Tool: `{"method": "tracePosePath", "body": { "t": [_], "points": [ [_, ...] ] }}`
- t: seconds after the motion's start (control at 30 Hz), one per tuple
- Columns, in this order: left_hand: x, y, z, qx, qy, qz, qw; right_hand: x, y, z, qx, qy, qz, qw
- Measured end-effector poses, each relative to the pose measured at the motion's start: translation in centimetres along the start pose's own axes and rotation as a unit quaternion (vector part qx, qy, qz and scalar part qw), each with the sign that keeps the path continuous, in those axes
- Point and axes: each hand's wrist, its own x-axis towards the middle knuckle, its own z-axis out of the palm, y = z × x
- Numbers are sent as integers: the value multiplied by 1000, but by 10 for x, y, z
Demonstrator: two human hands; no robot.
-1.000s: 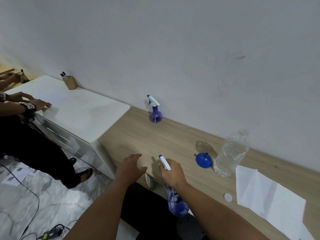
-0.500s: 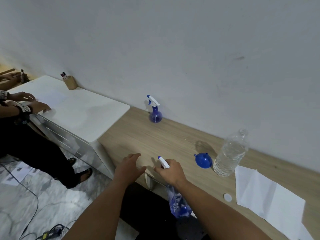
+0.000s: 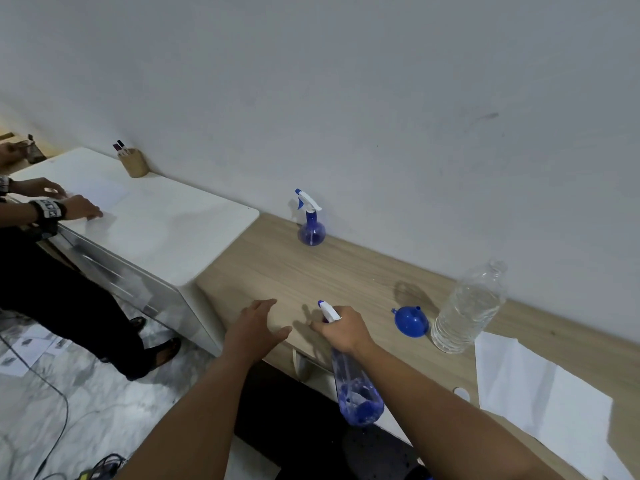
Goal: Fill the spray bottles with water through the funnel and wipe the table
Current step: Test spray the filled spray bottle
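My right hand (image 3: 343,332) grips the white trigger head of a blue spray bottle (image 3: 356,393), whose body hangs down in front of the wooden table's (image 3: 311,271) front edge. Just left of it, my left hand (image 3: 254,329) rests open on the table edge. A second blue spray bottle (image 3: 311,223) stands upright at the back by the wall. The blue funnel (image 3: 410,320) lies on the table beside a clear water bottle (image 3: 467,306) with no cap. A white cap (image 3: 462,393) lies near the white paper towel (image 3: 540,396).
A white cabinet (image 3: 156,220) adjoins the table on the left, with a wooden pen cup (image 3: 135,162) at the back. Another person's hands (image 3: 69,206) rest on it and their legs stand beside it. Cables lie on the marble floor (image 3: 69,410).
The spray bottle in my right hand has tilted slightly, its nozzle shifting a little left. The other person's hands have moved on the white cabinet.
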Motion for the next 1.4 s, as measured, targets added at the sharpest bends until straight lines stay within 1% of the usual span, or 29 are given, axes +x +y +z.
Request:
{"method": "tracePosePath", "body": {
  "t": [0.2,0.27,0.43,0.63,0.9,1.13,1.4],
  "points": [
    [22,-13,-4,-11,-6,17,1000,14,-12,9,-1,20,20,1000],
    [31,-18,-7,-18,-7,23,1000,19,-17,13,2,16,21,1000],
    [52,-32,-16,-38,-20,36,998,30,-20,25,26,15,-16,999],
    [69,-44,-23,-48,-25,43,998,38,-25,38,21,37,-11,999],
    [93,-59,-25,-9,-55,67,996,49,-29,54,9,28,28,999],
    [108,-67,-31,19,-66,99,993,55,-36,62,-4,51,93,994],
    [119,-76,-29,31,-66,104,992,61,-33,64,11,83,78,993]
  ]
}}
